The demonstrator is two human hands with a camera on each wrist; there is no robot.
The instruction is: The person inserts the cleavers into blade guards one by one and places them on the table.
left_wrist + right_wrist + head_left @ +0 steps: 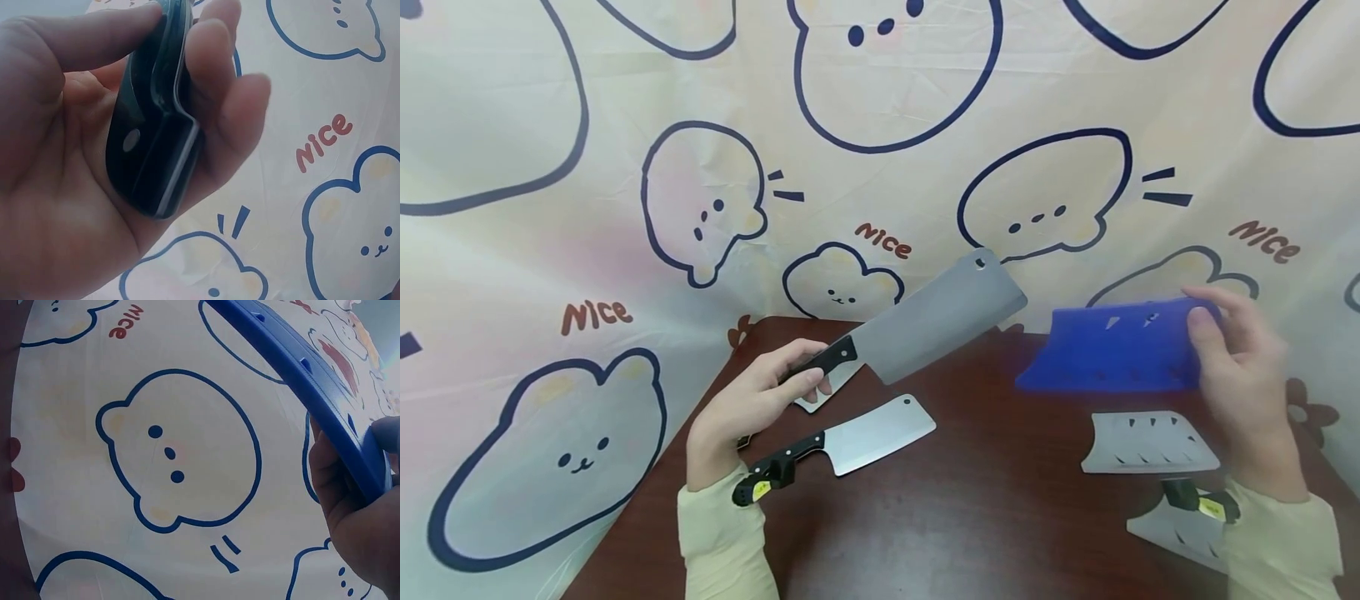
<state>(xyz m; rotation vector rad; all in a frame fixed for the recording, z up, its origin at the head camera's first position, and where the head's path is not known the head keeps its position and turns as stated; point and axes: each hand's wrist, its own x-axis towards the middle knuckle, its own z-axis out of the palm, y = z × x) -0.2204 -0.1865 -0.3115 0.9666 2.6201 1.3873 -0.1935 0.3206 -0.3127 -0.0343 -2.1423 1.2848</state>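
Note:
My left hand (747,407) grips a cleaver (943,317) by its black handle, with the broad blade raised and pointing up to the right above the table. In the left wrist view, the thumb and fingers wrap the riveted handle (150,125), while the blade is out of sight. On the right, my right hand (1251,367) pinches one end of a blue blade guard (1112,350), which has small slots along it. The guard's slotted edge shows in the right wrist view, between thumb and fingers. Cleaver and guard are apart, facing each other over the table.
A second cleaver (880,435) lies on the dark brown table (977,517), close to my left wrist. Part of another blade (829,393) shows behind the left hand. Two pale blade guards lie at right, one whole (1150,443), one (1176,531) partly under my forearm. Printed cloth (880,192) hangs behind.

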